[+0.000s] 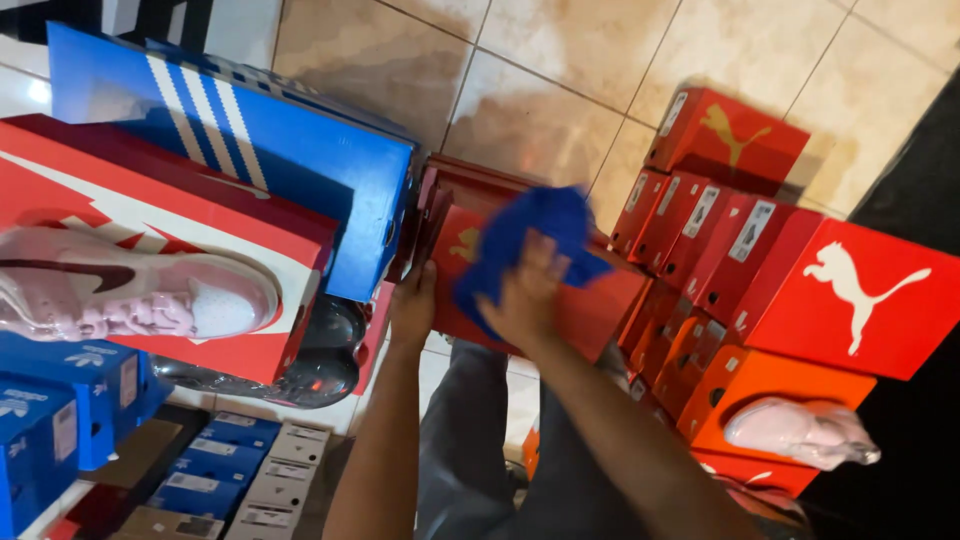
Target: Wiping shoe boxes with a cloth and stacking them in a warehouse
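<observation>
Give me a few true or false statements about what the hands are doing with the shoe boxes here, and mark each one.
1. The right hand presses a blue cloth on a red shoe box. True.
2. The left hand holds a pink shoe. False: it grips the red box's edge.
3. A pink shoe lies on the stacked boxes at the left. True.
4. The cloth is yellow. False: it is blue.
5. The floor is carpeted. False: it is beige tile.
</observation>
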